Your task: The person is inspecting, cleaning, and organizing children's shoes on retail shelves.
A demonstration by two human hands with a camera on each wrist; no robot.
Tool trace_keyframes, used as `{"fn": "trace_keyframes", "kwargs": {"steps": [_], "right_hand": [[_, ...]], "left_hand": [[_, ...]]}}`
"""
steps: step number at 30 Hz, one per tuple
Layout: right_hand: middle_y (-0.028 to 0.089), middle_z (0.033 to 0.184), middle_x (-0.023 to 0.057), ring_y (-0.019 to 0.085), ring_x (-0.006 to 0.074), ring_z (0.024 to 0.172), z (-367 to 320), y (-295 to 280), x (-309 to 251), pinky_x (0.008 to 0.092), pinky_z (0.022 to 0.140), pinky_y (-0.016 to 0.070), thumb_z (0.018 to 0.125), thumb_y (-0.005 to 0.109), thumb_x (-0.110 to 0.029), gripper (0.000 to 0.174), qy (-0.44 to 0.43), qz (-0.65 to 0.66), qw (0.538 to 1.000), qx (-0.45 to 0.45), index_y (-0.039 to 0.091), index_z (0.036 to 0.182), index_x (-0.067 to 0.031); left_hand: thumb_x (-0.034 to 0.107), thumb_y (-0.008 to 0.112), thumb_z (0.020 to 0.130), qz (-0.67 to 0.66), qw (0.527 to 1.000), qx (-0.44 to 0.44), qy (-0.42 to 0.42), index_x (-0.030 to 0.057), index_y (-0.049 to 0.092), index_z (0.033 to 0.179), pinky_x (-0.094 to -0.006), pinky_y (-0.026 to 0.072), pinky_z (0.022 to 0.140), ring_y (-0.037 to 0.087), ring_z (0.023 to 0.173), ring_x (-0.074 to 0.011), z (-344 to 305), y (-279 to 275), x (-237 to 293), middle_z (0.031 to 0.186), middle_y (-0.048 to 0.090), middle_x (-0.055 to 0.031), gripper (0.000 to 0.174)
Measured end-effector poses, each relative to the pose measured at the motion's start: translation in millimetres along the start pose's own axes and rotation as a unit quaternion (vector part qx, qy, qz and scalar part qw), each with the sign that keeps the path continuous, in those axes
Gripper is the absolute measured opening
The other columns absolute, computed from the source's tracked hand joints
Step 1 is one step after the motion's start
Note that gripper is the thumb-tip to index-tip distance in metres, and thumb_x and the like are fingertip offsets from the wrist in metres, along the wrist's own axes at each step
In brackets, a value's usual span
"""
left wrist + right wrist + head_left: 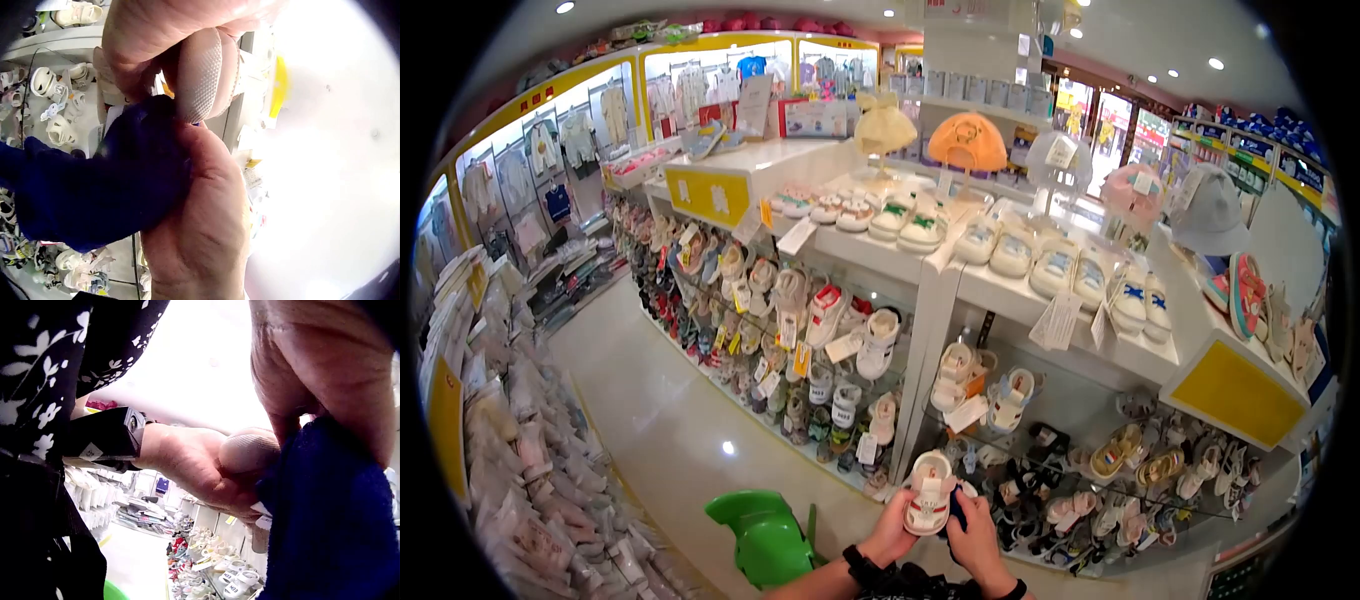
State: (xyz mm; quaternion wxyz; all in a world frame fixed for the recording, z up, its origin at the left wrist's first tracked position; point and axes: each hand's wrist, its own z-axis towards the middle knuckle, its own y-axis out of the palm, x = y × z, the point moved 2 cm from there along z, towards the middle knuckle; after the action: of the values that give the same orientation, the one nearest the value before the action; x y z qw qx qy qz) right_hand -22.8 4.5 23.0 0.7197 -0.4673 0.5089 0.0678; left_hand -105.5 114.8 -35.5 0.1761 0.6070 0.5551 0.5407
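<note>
In the head view my left hand (888, 537) grips a small white-and-pink child's shoe (929, 493), its strap side facing up. The shoe's textured pale sole (201, 75) shows between the fingers in the left wrist view. My right hand (977, 540) holds a dark blue cloth (106, 181) right against the shoe. From the right wrist view, the cloth hangs down below the right hand (331, 362), hiding most of those fingertips. There the left hand (194, 462) wraps around the shoe's heel end.
Ahead stands a white display counter (940, 262) with pairs of small shoes and hats on stands. Glass shelves below it hold many more shoes. A green plastic chair (762, 535) is on the floor at lower left. Bagged clothes (530, 450) line the left side.
</note>
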Motion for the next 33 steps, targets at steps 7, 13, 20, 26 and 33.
{"fn": "trace_keyframes", "kwargs": {"steps": [7, 13, 20, 26, 33], "right_hand": [[0.052, 0.103, 0.0172, 0.057, 0.0331, 0.093, -14.7, 10.8, -6.6, 0.0356, 0.080, 0.0468, 0.083, 0.054, -0.006, 0.040, -0.058, 0.013, 0.998, 0.013, 0.054, 0.122, 0.0018], [0.051, 0.105, 0.0185, 0.056, 0.0344, 0.092, -24.2, 15.4, -7.1, 0.0382, 0.078, 0.0474, 0.082, 0.055, -0.004, 0.042, -0.072, 0.016, 0.997, 0.016, 0.052, 0.124, 0.0017], [0.053, 0.106, 0.0167, 0.059, 0.0357, 0.086, -29.7, 21.1, -1.9, 0.0423, 0.072, 0.0494, 0.082, 0.057, -0.007, 0.041, -0.097, -0.006, 0.995, 0.031, 0.054, 0.122, -0.0015], [0.052, 0.103, 0.0163, 0.059, 0.0351, 0.084, -29.9, 21.8, -5.1, 0.0415, 0.070, 0.0492, 0.081, 0.057, -0.005, 0.043, -0.100, 0.009, 0.994, 0.040, 0.052, 0.124, -0.0022], [0.053, 0.102, 0.0147, 0.060, 0.0324, 0.085, -38.1, 21.4, -3.7, 0.0391, 0.070, 0.0492, 0.080, 0.058, -0.004, 0.042, -0.086, 0.007, 0.996, 0.028, 0.054, 0.122, -0.0036]], "left_hand": [[0.031, 0.033, 0.096, -0.029, 0.999, 0.021, 0.040, 0.0069, 0.050, 0.127, -0.0364, 0.0480, 0.094, 0.060, 0.107, -0.0211, -14.6, 8.7, 2.8, 0.120, 0.061, -0.0074, 0.043], [0.033, 0.032, 0.097, 0.002, 0.998, 0.042, 0.037, 0.0049, 0.049, 0.127, -0.0365, 0.0462, 0.095, 0.059, 0.109, -0.0214, -19.2, 1.9, 0.3, 0.120, 0.060, -0.0087, 0.045], [0.033, 0.030, 0.096, -0.018, 0.997, 0.062, 0.051, 0.0037, 0.050, 0.125, -0.0386, 0.0466, 0.096, 0.059, 0.108, -0.0248, -15.1, 1.9, -1.6, 0.117, 0.061, -0.0119, 0.045], [0.035, 0.030, 0.096, -0.021, 0.997, 0.050, 0.053, 0.0049, 0.052, 0.123, -0.0384, 0.0494, 0.092, 0.061, 0.104, -0.0247, -8.1, -3.5, 0.0, 0.114, 0.062, -0.0111, 0.046], [0.035, 0.030, 0.096, -0.013, 0.996, 0.059, 0.059, 0.0050, 0.051, 0.124, -0.0374, 0.0492, 0.091, 0.061, 0.104, -0.0229, -5.5, -2.1, 0.0, 0.115, 0.061, -0.0099, 0.046]]}}
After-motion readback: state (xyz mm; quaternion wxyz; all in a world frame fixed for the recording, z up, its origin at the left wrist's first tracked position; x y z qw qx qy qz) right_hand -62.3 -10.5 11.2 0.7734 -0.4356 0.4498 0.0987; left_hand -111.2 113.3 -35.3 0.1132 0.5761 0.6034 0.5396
